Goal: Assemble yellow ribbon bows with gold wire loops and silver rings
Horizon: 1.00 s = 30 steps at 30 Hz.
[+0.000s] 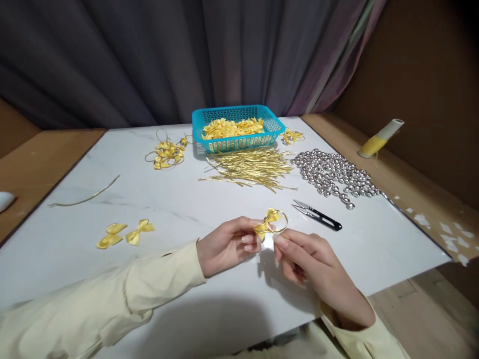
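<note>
Between the fingers of my left hand [234, 243] is a yellow ribbon bow [272, 215], held up above the white table. A thin gold cord [286, 219] curves in a loop from the bow toward my right hand [307, 254]. The thumb and forefinger of that hand pinch the loop's lower part. Whether a bead sits on the bow's middle is hard to make out. Just beyond my right hand lie black-handled thread snips [318, 215], their blades pointing left. Two loose yellow bows, one nearer the left [111, 236] and one beside it [139, 232], lie left of my left hand.
A blue basket [277, 125] full of yellow bows stands at the back. Before it lies a pile of gold cords [254, 168], with silver beads [333, 172] to the right. Looped bows [168, 153] lie at back left, a single cord [88, 198] nearer. A thread spool [381, 138] stands right.
</note>
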Available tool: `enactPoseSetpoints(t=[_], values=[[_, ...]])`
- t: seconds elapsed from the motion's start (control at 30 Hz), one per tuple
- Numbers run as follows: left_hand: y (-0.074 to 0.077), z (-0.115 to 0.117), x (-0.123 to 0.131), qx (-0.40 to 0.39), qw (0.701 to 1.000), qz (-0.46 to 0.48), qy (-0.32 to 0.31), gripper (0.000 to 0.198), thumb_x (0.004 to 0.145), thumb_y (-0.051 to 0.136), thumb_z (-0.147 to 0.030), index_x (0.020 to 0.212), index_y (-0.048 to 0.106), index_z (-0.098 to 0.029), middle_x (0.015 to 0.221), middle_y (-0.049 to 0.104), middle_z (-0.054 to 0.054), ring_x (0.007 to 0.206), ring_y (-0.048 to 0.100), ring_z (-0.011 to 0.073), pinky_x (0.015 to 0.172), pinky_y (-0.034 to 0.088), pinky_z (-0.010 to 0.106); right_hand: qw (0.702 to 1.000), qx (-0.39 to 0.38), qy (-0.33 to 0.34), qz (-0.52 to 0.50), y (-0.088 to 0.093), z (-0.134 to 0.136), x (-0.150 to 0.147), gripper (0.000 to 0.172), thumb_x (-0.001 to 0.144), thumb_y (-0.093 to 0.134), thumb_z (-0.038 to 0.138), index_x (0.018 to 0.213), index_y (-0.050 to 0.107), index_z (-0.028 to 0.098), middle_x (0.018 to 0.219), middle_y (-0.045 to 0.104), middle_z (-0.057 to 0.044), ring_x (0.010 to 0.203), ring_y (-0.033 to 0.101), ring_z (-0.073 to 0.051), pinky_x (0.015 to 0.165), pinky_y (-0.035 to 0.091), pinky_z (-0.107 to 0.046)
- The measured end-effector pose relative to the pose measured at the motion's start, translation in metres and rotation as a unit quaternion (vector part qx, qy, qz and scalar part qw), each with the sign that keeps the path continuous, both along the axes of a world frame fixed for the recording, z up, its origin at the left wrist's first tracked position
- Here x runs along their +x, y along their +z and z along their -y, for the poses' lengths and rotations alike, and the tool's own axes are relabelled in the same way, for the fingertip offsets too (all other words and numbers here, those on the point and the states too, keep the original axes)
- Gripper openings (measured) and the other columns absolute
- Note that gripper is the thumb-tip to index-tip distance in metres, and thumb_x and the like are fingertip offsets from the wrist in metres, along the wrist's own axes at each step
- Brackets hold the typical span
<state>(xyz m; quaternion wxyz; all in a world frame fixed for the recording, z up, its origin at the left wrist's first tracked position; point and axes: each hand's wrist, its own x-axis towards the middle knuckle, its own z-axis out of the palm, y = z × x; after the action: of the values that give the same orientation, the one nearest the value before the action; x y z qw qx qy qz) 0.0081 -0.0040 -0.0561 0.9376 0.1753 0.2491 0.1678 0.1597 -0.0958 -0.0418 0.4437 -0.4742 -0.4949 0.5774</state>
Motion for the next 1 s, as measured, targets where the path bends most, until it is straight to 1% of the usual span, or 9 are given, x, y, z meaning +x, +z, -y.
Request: enactPoseSetpoints(t=[0.1,0.2,0.33,0.53,0.63,0.8,0.9,1.0], values=[[-0.0007,0.0002,-0.0002,-0.008,1.000,0.000,-0.013,0.012,0.075,0.054,-0.010,0.070,0.061,-0.001,0.046,0.037,-0.003,0.043,0.031,0.0039,0.045,0.034,0.014,0.999,-0.031,0.002,-0.034,0.0012,0.0010,0.0013,0.030,0.090,0.042,0.034,0.068,0.051,0.016,0.040,0.040,0.007,0.037,0.028,-0.004,0.040,0.023,-0.019],[-0.0013,0.0001,-0.0002,-0.003,1.000,0.011,-0.021,0.013,0.076,0.053,-0.010,0.073,0.062,0.000,0.049,0.039,-0.003,0.044,0.030,0.0034,0.045,0.034,0.013,0.998,-0.045,0.009,-0.044,0.0023,0.0011,0.0024,0.029,0.090,0.042,0.033,0.069,0.052,0.016,0.039,0.040,0.008,0.037,0.027,-0.004,0.040,0.022,-0.019],[-0.0018,-0.0003,0.0000,0.012,0.999,0.021,-0.024,0.014,0.075,0.054,-0.010,0.069,0.062,0.000,0.048,0.037,-0.004,0.044,0.028,0.0029,0.044,0.033,0.012,0.998,-0.046,0.013,-0.031,0.0024,0.0007,0.0025,0.028,0.090,0.042,0.034,0.071,0.053,0.016,0.040,0.040,0.008,0.038,0.029,-0.004,0.041,0.022,-0.019],[-0.0003,0.0004,0.0000,0.022,0.999,-0.018,-0.014,0.014,0.073,0.057,-0.013,0.065,0.061,-0.003,0.045,0.034,-0.005,0.044,0.030,0.0034,0.046,0.035,0.012,0.999,-0.043,0.015,0.003,0.0008,-0.0004,0.0014,0.029,0.090,0.041,0.035,0.071,0.052,0.016,0.041,0.039,0.008,0.039,0.030,-0.004,0.042,0.023,-0.019],[0.0009,0.0013,0.0002,0.032,0.999,-0.026,-0.004,0.013,0.073,0.058,-0.014,0.065,0.062,-0.004,0.045,0.035,-0.005,0.044,0.031,0.0037,0.046,0.036,0.012,0.999,-0.033,0.016,0.039,-0.0002,-0.0011,0.0009,0.029,0.090,0.040,0.036,0.072,0.051,0.017,0.043,0.040,0.007,0.041,0.033,-0.005,0.043,0.024,-0.019],[0.0003,0.0023,0.0016,0.044,0.998,-0.036,0.007,0.013,0.073,0.059,-0.013,0.063,0.060,-0.005,0.047,0.034,-0.005,0.045,0.031,0.0029,0.046,0.035,0.012,0.995,0.014,0.014,0.100,-0.0022,-0.0020,-0.0015,0.030,0.091,0.038,0.034,0.071,0.051,0.017,0.045,0.040,0.006,0.043,0.036,-0.008,0.046,0.028,-0.021],[-0.0005,0.0030,0.0023,0.054,0.997,-0.044,0.019,0.013,0.072,0.061,-0.013,0.062,0.059,-0.005,0.049,0.034,-0.005,0.045,0.032,0.0025,0.046,0.035,0.011,0.992,0.035,0.007,0.118,-0.0029,-0.0027,-0.0037,0.031,0.091,0.037,0.032,0.067,0.049,0.017,0.044,0.040,0.005,0.043,0.037,-0.008,0.047,0.029,-0.022],[-0.0006,0.0043,0.0023,0.077,0.996,-0.046,0.028,0.014,0.072,0.061,-0.013,0.061,0.059,-0.005,0.051,0.036,-0.004,0.047,0.034,0.0026,0.046,0.035,0.011,0.991,0.038,0.002,0.127,-0.0036,-0.0036,-0.0057,0.031,0.091,0.037,0.032,0.066,0.047,0.017,0.043,0.038,0.006,0.041,0.035,-0.008,0.047,0.029,-0.021]])
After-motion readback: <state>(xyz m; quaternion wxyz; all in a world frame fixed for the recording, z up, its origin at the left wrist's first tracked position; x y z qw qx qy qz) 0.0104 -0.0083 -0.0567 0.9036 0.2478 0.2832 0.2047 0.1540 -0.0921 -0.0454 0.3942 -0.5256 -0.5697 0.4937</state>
